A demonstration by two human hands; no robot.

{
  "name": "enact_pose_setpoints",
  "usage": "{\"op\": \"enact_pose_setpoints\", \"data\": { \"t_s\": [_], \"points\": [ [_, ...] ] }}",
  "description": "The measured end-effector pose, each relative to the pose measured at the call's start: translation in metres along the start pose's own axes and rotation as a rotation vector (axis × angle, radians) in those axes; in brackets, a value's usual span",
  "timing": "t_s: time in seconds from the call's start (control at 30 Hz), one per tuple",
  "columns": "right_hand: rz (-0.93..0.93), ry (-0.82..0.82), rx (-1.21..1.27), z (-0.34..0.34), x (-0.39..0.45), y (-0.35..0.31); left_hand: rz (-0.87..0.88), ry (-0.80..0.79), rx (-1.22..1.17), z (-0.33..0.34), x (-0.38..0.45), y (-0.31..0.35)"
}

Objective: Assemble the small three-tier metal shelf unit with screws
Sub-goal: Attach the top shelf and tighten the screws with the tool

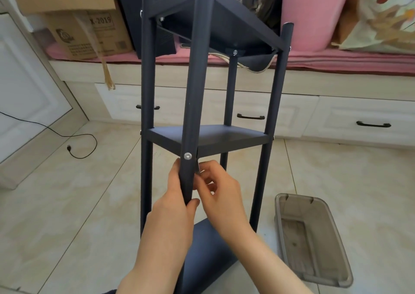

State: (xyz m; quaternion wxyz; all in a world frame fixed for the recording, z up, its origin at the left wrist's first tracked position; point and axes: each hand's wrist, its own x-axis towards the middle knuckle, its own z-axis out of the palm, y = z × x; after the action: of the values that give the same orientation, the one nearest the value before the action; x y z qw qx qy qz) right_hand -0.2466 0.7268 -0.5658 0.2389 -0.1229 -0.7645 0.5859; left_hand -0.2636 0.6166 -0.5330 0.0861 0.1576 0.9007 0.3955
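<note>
The dark metal shelf unit [208,136] stands on the tiled floor [67,204]. The left hand [173,206] grips its near post; the right hand [220,188] pinches something small beside the middle-tier screw [187,156]

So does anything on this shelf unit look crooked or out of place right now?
Yes. The top dark metal shelf panel sits tilted, while the middle shelf looks level. A third dark panel lies loose on the floor. The left hand grips the front pole.
</note>
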Motion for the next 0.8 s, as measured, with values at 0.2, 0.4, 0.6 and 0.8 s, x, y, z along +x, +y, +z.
{"op": "enact_pose_setpoints", "data": {
  "t_s": [0.2, 0.4, 0.6, 0.8],
  "points": [
    [-0.112, 0.094, -0.03, 0.01, 0.002, 0.009, 0.018, 0.005, 0.002, -0.002, -0.001, 0.0],
    [-0.189, 0.162, -0.039, 0.019, 0.008, 0.018, 0.008, -0.09, 0.117, -0.004, -0.006, -0.001],
    [-0.207, 0.182, -0.056, 0.03, 0.016, 0.016, 0.004, -0.052, 0.125, -0.006, -0.004, -0.003],
    [-0.091, 0.075, 0.016, 0.024, 0.011, 0.013, 0.052, 0.082, 0.079, -0.006, -0.007, -0.004]
  ]
}}
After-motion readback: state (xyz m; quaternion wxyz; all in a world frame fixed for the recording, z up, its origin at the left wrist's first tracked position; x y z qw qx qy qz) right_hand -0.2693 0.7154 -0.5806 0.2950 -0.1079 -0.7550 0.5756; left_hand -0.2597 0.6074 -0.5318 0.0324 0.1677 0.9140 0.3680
